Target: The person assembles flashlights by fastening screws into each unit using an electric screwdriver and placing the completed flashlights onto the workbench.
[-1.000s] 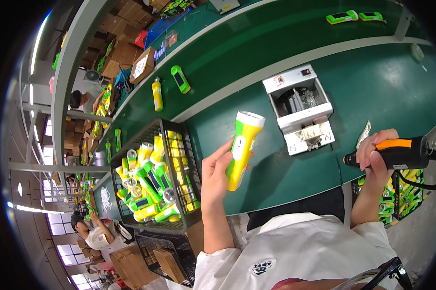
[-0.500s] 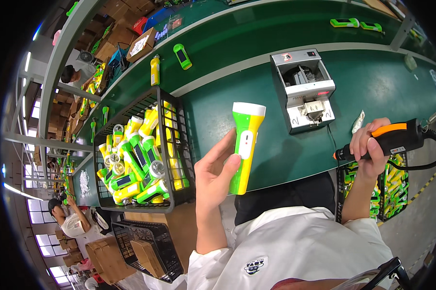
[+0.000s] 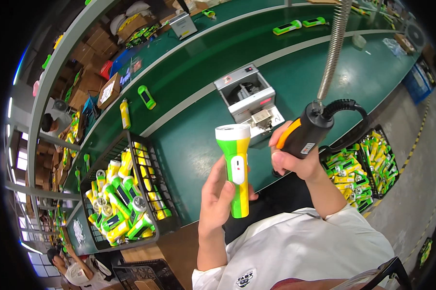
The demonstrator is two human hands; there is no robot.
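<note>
My left hand (image 3: 217,200) is wrapped round the lower body of a green and yellow flashlight (image 3: 240,193). The flashlight stands nearly upright, its white head up and its white switch panel facing me. To the right, my right hand (image 3: 297,162) grips a black electric screwdriver (image 3: 310,126) with an orange lever. The screwdriver hangs from a coiled spring (image 3: 333,53) and slants down toward the lower left. Its tip is mostly hidden by my fingers, so I cannot make out the bit. A gap separates the screwdriver from the flashlight.
Beyond my hands, a grey boxy machine (image 3: 249,92) stands on the green table (image 3: 179,150). A black crate (image 3: 152,232) of flashlights is at the left; more crated flashlights (image 3: 346,179) are at the lower right. A raised ledge (image 3: 198,63) holds several flashlights. Other people sit far left.
My right hand has brought the screwdriver leftward, closer to the flashlight, and tilted it from level to slanting. The whole view has shifted; my left hand still holds the flashlight upright.
</note>
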